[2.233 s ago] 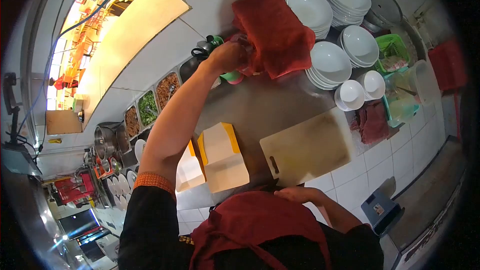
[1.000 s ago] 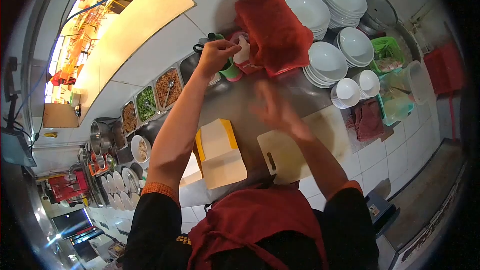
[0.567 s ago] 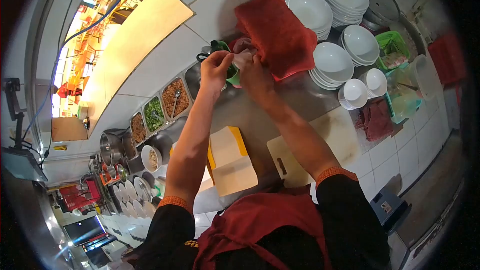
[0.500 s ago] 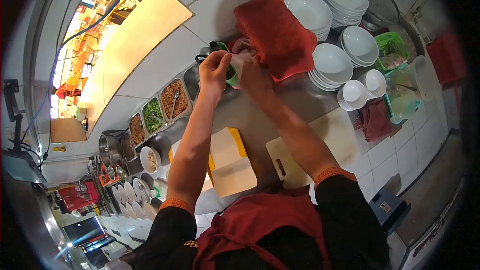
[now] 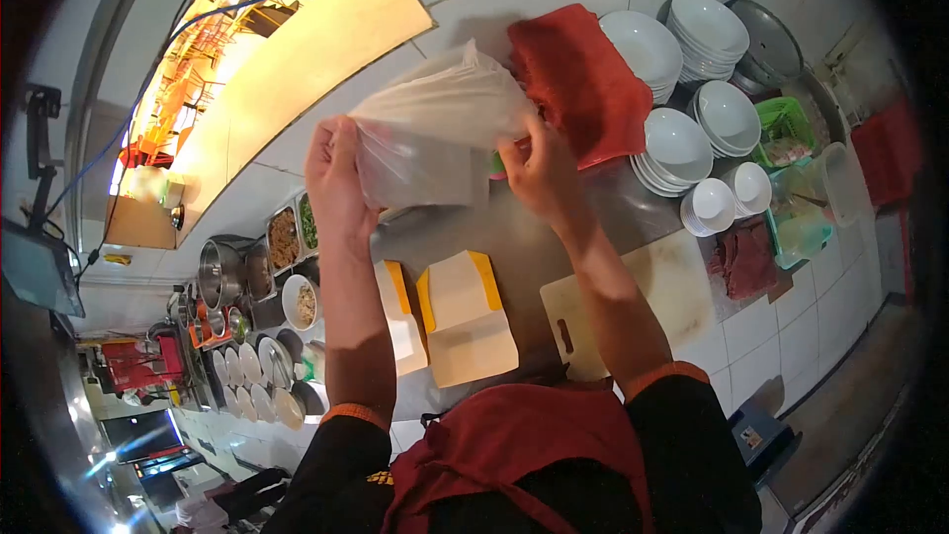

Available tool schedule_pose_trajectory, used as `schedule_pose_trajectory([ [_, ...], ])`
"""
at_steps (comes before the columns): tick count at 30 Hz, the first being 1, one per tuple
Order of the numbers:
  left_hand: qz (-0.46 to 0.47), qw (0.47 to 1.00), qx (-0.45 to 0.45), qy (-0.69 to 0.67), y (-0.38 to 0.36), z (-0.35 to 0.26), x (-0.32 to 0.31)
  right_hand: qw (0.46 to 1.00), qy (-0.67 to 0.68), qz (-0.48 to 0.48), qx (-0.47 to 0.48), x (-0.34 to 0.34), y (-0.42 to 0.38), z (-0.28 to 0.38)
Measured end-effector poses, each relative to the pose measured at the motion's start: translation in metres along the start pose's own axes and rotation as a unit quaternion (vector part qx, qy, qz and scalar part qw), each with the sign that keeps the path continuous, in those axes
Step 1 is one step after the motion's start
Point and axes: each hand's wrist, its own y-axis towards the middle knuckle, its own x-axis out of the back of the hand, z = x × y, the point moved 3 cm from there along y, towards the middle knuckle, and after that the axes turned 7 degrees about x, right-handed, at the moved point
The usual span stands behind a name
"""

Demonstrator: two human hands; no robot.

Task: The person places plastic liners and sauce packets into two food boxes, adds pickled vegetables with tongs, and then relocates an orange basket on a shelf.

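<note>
A translucent plastic bag (image 5: 425,133) is stretched between my two hands above the metal counter. My left hand (image 5: 341,173) grips the bag's left edge, fingers closed on it. At the opposite edge, my right hand (image 5: 537,166) pinches the plastic beside the red cloth (image 5: 583,84). Below the hands, two open cardboard boxes with yellow edges, one in the middle (image 5: 465,321) and one to its left (image 5: 398,321), lie on the counter. The bag hides part of the counter and the food trays behind it.
White bowls (image 5: 674,146) and plates stand in stacks at the right, near a green basket (image 5: 786,133). A cutting board (image 5: 643,297) lies under my right forearm. Food trays (image 5: 284,237) and a bowl of food (image 5: 300,302) are at the left. A person (image 5: 213,509) shows at lower left.
The bag, bunched between my hands before, is now spread wide. My left hand has moved left and down, my right hand slightly right. The view has shifted a little.
</note>
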Motion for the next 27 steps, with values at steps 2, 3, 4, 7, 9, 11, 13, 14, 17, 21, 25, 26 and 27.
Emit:
schedule_pose_trajectory([
  [2, -0.019, 0.999, 0.011, -0.030, -0.023, 0.003, 0.003, 0.968, 0.230, 0.023, -0.100, 0.032, -0.016, 0.054],
  [3, 0.013, 1.000, 0.008, -0.014, -0.033, 0.009, 0.007, 0.872, 0.446, 0.042, -0.199, 0.036, -0.024, 0.072],
  [4, 0.044, 0.999, 0.004, 0.002, -0.044, 0.016, 0.013, 0.876, 0.438, 0.046, -0.197, 0.029, -0.030, 0.073],
  [7, 0.140, 0.988, 0.042, -0.039, -0.077, 0.036, 0.035, 0.939, 0.322, -0.050, 0.113, 0.010, -0.060, 0.066],
  [9, 0.215, 0.966, 0.086, -0.111, -0.102, 0.046, 0.040, 0.926, 0.376, 0.006, 0.023, 0.019, -0.065, 0.095],
  [11, 0.226, 0.959, 0.140, -0.097, -0.130, 0.053, 0.046, 0.855, 0.476, 0.107, -0.175, 0.017, -0.075, 0.122],
  [13, 0.206, 0.959, 0.165, -0.098, -0.165, 0.064, 0.041, 0.867, 0.461, 0.080, -0.171, 0.000, -0.094, 0.124],
  [14, 0.184, 0.977, 0.103, -0.028, -0.188, 0.070, 0.032, 0.875, 0.451, 0.043, -0.170, -0.010, -0.110, 0.123],
  [17, 0.080, 0.991, 0.091, 0.055, -0.240, 0.101, 0.032, 0.873, 0.407, -0.039, -0.267, -0.025, -0.167, 0.133],
  [21, -0.005, 0.990, 0.077, 0.116, -0.244, 0.112, 0.074, 0.858, 0.407, 0.038, -0.312, -0.030, -0.196, 0.128],
  [25, -0.036, 0.980, 0.091, 0.175, -0.248, 0.104, 0.105, 0.850, 0.424, 0.174, -0.259, -0.023, -0.211, 0.147],
  [26, -0.005, 0.962, 0.103, 0.251, -0.250, 0.093, 0.105, 0.848, 0.422, 0.184, -0.262, -0.020, -0.212, 0.145],
  [27, 0.030, 0.938, 0.117, 0.325, -0.254, 0.087, 0.106, 0.867, 0.356, 0.237, -0.256, -0.018, -0.211, 0.141],
])
